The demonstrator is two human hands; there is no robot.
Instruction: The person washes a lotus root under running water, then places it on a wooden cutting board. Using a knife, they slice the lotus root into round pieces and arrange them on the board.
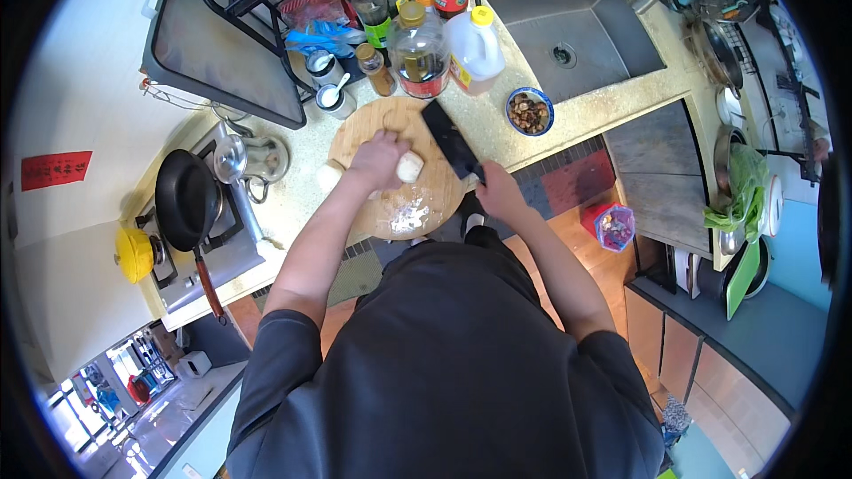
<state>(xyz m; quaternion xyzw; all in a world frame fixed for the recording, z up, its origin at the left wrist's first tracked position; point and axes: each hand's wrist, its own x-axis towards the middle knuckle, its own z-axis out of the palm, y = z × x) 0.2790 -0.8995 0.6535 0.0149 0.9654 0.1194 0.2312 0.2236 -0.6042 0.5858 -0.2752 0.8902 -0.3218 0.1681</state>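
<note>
My left hand [381, 161] is on a round wooden cutting board [432, 203], its fingers over a white, peeled-looking vegetable piece [409, 167] whose pale cut face shows at the right of the fingers. A cleaver with a dark blade [448, 138] is in my right hand [498, 190], held by its handle over the board's right edge, apart from the vegetable. Another white piece [330, 176] lies at the board's left edge, partly behind my left forearm. The board's near part looks wet and shiny.
Beyond the board stand a large clear jug [418, 53], a white plastic jug [474, 46] and small jars. A bowl of brown pieces [530, 112] sits right, before the sink [566, 33]. A frying pan [184, 199] and a glass kettle [256, 158] are left.
</note>
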